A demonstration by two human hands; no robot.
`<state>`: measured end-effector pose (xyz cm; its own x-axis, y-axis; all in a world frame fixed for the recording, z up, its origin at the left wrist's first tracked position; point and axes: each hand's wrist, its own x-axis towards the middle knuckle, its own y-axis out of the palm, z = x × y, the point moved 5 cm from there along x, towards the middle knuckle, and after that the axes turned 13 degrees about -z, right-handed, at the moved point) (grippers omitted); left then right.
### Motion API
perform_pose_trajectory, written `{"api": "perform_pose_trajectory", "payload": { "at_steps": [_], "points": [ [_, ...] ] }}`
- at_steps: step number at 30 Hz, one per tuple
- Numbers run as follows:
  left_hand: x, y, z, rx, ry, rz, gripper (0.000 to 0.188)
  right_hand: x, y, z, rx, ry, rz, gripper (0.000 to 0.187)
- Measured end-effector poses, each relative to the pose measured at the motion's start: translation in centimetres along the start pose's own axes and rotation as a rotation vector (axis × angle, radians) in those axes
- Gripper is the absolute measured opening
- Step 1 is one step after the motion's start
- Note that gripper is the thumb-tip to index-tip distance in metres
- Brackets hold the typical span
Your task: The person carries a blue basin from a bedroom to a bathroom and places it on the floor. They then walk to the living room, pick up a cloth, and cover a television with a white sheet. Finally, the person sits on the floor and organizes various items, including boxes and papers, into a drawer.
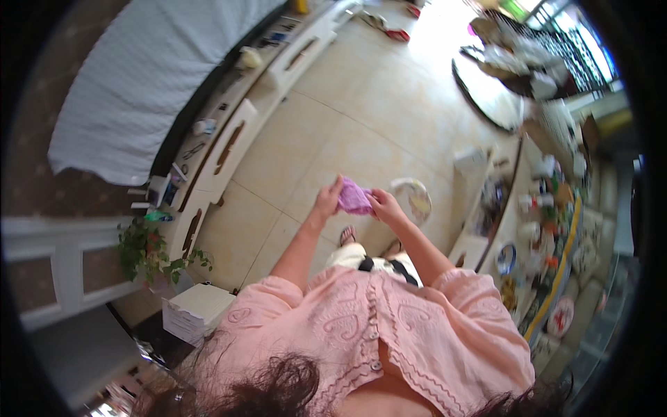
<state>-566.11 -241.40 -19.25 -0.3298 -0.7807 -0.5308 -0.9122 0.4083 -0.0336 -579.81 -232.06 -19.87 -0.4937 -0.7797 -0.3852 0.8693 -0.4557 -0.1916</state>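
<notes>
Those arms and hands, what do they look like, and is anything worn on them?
They are human: the left hand and right hand wear no gloves, and the forearms are bare. The sleeves are short, loose and pink, with stitched designs.

The purple cloth (354, 197) partly hides the fingers (378, 198).

we see a glossy cream-tiled floor (319, 132) bearing a round white patterned thing (420, 202), perhaps a stool. on our left, a long white wooden cabinet (244, 117) carries black-framed glasses (194, 149); on our right, a long pale table (528, 158) carries a round blue-and-white object (506, 258).
</notes>
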Motion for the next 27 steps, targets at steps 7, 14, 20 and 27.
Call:
{"api": "perform_pose_trajectory", "payload": {
  "at_steps": [7,14,20,27],
  "points": [
    [-0.1,-4.3,-0.1,-0.041,0.086,-0.019,0.040,2.6,2.9,3.2,-0.083,-0.047,0.058,0.028],
    [0.3,-5.9,-1.2,-0.096,0.129,-0.064,0.038,2.4,4.4,5.6,-0.221,-0.013,0.124,0.025],
    [-0.2,-7.6,-0.3,-0.159,0.087,-0.155,0.037,3.8,6.3,6.0,-0.338,-0.080,0.209,0.026],
    [-0.8,-11.5,3.3,-0.228,0.174,-0.417,0.039,5.0,11.2,4.1,-0.437,-0.099,0.304,0.025]
  ]
}}
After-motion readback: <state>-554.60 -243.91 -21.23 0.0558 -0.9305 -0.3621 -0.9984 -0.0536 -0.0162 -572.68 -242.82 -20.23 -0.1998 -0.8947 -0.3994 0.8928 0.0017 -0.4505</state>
